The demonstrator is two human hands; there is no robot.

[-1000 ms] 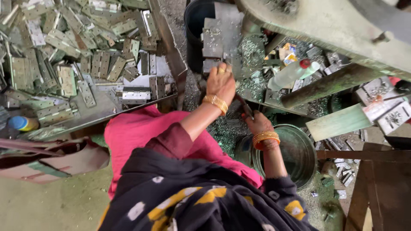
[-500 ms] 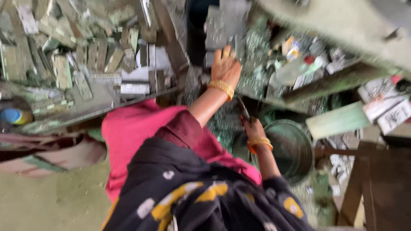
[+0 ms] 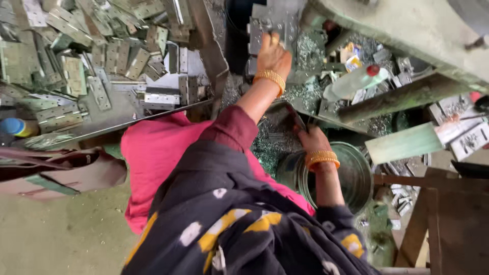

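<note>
My left hand (image 3: 273,55), with a gold bangle at the wrist, reaches up to the grey steel block (image 3: 265,23) of a machine. Its fingers are pinched on a small metal piece lying against the block; the piece is mostly hidden. My right hand (image 3: 311,140), also bangled, is lower and to the right, closed around a thin dark rod (image 3: 297,118) that points up and left. Under the rod lies a dark tray (image 3: 277,127) strewn with metal scraps. A round metal bucket (image 3: 356,175) stands just below my right hand.
A heap of flat metal hinge plates (image 3: 97,61) fills a sheet-metal table on the left. A plastic bottle with a red cap (image 3: 356,80) lies among scraps to the right. The green machine frame (image 3: 407,30) spans the top right, with wooden boards (image 3: 433,224) at the lower right.
My left hand has moved up and farther onto the steel block. My right hand has stayed by the bucket with the rod. The view has shifted slightly.
</note>
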